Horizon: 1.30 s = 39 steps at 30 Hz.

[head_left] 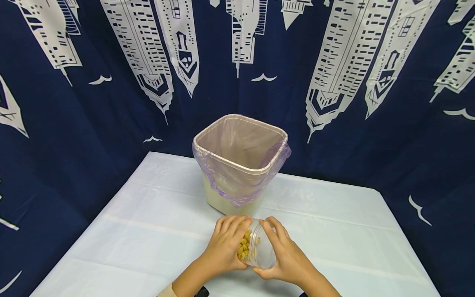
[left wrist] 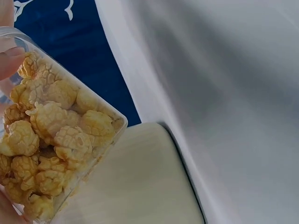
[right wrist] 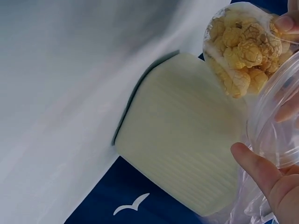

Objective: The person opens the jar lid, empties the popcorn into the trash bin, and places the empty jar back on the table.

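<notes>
A clear plastic jar [head_left: 244, 248], partly filled with golden caramel popcorn [left wrist: 51, 126], lies tilted on its side above the table. My left hand [head_left: 222, 249] grips the jar's body, fingers over the top and thumb below. At the jar's mouth, my right hand [head_left: 291, 262] holds the clear round lid [head_left: 265, 251] between thumb and fingers. In the right wrist view the lid [right wrist: 275, 116] overlaps the jar's open end, and a thumb or finger stretches along its lower side. The popcorn sits towards the jar's base, on the left-hand side.
Just beyond my hands stands a cream bin [head_left: 231, 202] lined with a thin purple bag [head_left: 241, 185] folded over its rim. A white cloth covers the table [head_left: 352, 231]. Behind it hangs a dark blue curtain [head_left: 256, 99] printed with white buildings and birds.
</notes>
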{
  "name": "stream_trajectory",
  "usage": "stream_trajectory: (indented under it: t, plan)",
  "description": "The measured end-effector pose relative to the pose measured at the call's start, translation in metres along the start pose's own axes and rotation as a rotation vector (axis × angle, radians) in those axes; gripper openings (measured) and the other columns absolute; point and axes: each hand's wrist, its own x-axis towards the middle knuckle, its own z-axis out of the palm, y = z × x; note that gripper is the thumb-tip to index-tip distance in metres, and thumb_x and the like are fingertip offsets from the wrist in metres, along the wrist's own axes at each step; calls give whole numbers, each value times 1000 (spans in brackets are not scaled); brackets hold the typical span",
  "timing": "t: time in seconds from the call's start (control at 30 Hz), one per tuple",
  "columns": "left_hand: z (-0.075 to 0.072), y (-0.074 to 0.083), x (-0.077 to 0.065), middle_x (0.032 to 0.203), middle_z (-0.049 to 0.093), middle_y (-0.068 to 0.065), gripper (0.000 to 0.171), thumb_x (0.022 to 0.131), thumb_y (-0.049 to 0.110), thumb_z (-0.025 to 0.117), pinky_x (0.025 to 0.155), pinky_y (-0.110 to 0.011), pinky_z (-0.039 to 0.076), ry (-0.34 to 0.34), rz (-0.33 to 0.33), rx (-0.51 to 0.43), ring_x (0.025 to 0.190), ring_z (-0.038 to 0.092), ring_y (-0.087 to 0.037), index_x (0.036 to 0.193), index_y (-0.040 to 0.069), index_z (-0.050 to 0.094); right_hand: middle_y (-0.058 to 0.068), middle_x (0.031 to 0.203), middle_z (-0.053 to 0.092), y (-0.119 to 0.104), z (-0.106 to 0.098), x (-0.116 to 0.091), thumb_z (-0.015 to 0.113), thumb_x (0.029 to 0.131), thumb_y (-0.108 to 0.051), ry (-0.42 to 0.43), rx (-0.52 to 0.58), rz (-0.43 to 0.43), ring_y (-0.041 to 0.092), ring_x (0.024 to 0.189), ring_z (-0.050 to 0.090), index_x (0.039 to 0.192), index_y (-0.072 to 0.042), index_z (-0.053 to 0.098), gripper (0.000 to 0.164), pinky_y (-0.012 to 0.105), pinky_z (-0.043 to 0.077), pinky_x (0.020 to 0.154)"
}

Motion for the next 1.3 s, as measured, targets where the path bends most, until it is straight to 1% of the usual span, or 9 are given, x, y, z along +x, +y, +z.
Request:
stream_trajectory:
  t: [0.23, 0.47, 0.77, 0.87, 0.97, 1.07, 1.2, 1.27, 1.3]
  plan:
    - [-1, -2, 0, 124, 45, -8, 105, 41, 44, 84, 92, -44, 30, 7, 14, -4, 112, 38, -25, 129, 9, 38, 19, 130, 31, -2, 0, 1, 80, 53, -45, -4, -21, -14, 31, 99, 49, 137, -11, 30, 104, 35, 52, 64]
    - [-3, -3, 1, 124, 45, -7, 105, 42, 45, 84, 93, -43, 29, 1, 19, -9, 112, 37, -25, 130, 11, 38, 21, 129, 33, 0, -1, 3, 79, 54, -45, 11, -58, -87, 36, 100, 48, 135, -8, 34, 100, 38, 52, 63]
    - [-5, -4, 2, 124, 46, -6, 104, 42, 47, 83, 94, -42, 27, 10, 26, -2, 112, 37, -24, 129, 11, 40, 24, 127, 31, 2, -2, 6, 79, 54, -40, -17, -71, -145, 36, 98, 48, 133, -13, 33, 95, 36, 53, 61]
    - [-5, -5, 2, 124, 46, -5, 103, 43, 47, 83, 94, -42, 28, -12, 31, -18, 112, 38, -23, 129, 11, 39, 24, 127, 31, 1, -2, 7, 80, 52, -38, -33, -87, -193, 38, 103, 45, 129, -13, 38, 92, 37, 53, 63]
    - [-4, -7, 0, 125, 47, -3, 102, 45, 47, 83, 94, -41, 30, -66, 30, -43, 113, 40, -22, 130, 13, 39, 22, 126, 33, 1, -1, 7, 81, 48, -36, -62, -114, -259, 37, 109, 40, 124, -14, 43, 88, 38, 52, 66]
    - [-3, -8, -2, 127, 46, -2, 103, 45, 47, 82, 94, -41, 32, -113, 22, -53, 113, 41, -21, 132, 15, 37, 21, 127, 34, 2, 0, 7, 81, 46, -35, -91, -129, -313, 37, 113, 37, 121, -14, 45, 86, 40, 51, 70]
    - [-2, -8, -3, 127, 46, -2, 104, 44, 47, 83, 94, -41, 32, -117, 9, -50, 113, 41, -21, 131, 15, 38, 21, 131, 30, 4, 0, 7, 81, 50, -34, -117, -120, -300, 40, 117, 34, 127, -14, 43, 88, 43, 49, 76]
    - [-2, -8, -3, 127, 46, -3, 104, 43, 47, 83, 93, -41, 33, -108, 3, -40, 113, 42, -21, 130, 13, 39, 20, 135, 26, 3, 0, 6, 81, 53, -36, -143, -92, -243, 44, 120, 30, 133, -14, 37, 94, 46, 47, 79]
    - [-2, -8, -3, 126, 47, -3, 103, 43, 47, 83, 93, -40, 34, -104, -2, -36, 112, 42, -21, 129, 13, 40, 19, 138, 23, 1, -1, 5, 81, 54, -39, -159, -65, -193, 45, 121, 28, 137, -13, 32, 100, 47, 46, 80]
